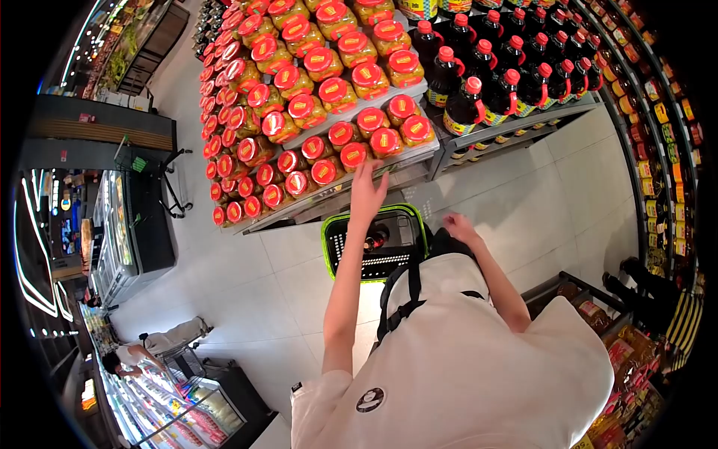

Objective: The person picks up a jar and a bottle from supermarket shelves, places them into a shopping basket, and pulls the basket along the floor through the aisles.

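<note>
Right hand [461, 227]: held near the body, fingers loosely curled; whether anything is inside the curl cannot be told.
Basket [330, 271]: black with a bright green rim, directly below the left forearm; its means of support is unclear.
Basket contents: at least one dark item [376, 239] with red on it lies inside; judged as done, type not legible.
Left hand [368, 188]: stretched forward, fingers parted and extended, nothing visibly held; fingertips are at the lower edge of a front-row jar [354, 156], contact not confirmed.
Progress: the reach appears made; no jar is in the left hand, so the grasp and lift are judged outstanding.
Front-row jar: on the lowest tier, at the outer edge of the display stand [416, 153]; upright, lidded, clear-walled with yellow-brown contents, red lid bearing a yellow mark; no damage visible.
Other jars [336, 93]: same pattern, closely set in stepped rows rising behind.
Dark bottles [464, 108]: red-capped, red-handled, standing in rows right of the jars.
Far left: a person [138, 358] leans beside a shopping cart [182, 364].
</note>
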A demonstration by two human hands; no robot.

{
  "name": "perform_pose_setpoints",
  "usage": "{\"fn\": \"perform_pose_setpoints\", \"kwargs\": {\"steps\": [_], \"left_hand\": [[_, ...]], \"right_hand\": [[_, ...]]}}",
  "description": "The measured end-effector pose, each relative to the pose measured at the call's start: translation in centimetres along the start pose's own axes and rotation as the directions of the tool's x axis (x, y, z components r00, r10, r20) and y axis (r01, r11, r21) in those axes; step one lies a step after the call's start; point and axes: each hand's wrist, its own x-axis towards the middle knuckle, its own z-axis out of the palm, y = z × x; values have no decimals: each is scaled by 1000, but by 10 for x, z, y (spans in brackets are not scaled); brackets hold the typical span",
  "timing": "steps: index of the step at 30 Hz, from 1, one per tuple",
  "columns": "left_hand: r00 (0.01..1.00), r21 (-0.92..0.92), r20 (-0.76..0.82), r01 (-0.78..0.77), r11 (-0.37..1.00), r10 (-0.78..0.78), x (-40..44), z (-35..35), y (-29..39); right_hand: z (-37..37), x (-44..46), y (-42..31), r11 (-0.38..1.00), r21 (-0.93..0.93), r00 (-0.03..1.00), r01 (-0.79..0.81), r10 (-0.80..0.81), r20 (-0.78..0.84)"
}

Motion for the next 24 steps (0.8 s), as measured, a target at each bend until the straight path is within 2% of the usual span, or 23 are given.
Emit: {"fn": "perform_pose_setpoints", "kwargs": {"steps": [2, 3, 5, 6, 8, 9, 12, 15, 16, 17, 19, 24], "left_hand": [[984, 66, -62, -161, 985, 165, 27, -16, 19], [985, 40, -61, -157, 987, 159, 29, 0, 39], [967, 203, -3, -249, 947, 255, 48, -5, 48], [954, 256, -2, -290, 922, 301, 57, -1, 39], [940, 310, 8, -326, 893, 340, 67, 3, 30], [927, 360, 14, -355, 863, 375, 70, 5, 26], [929, 398, 101, -366, 841, 356, 74, 10, 14], [924, 426, 127, -380, 821, 361, 76, 15, 9], [926, 456, 140, -375, 807, 351, 76, 17, 8], [926, 459, 141, -374, 805, 350, 76, 18, 7], [925, 504, 165, -376, 778, 341, 78, 21, 5], [929, 481, 131, -364, 798, 345, 75, 28, 3]], "right_hand": [[-13, 6, -43, 995, 96, 991, 27, -15, -129], [-43, -8, -52, 997, 77, 991, 8, 2, -133], [-65, -4, -100, 981, 177, 969, 80, -34, -247], [-70, 6, -113, 980, 180, 967, 86, -38, -253], [-76, 18, -132, 920, 226, 884, 320, -204, -420], [-80, 21, -146, 920, 229, 884, 318, -201, -423], [-84, 37, -170, 870, 213, 839, 445, -323, -438], [-74, 52, -176, 874, 174, 835, 453, -348, -427], [-70, 58, -175, 880, 63, 808, 471, -401, -432], [-66, 63, -175, 879, 66, 808, 472, -401, -432], [-61, 69, -178, 840, 38, 745, 540, -457, -486], [-50, 75, -181, 827, 41, 712, 561, -456, -533]]}}
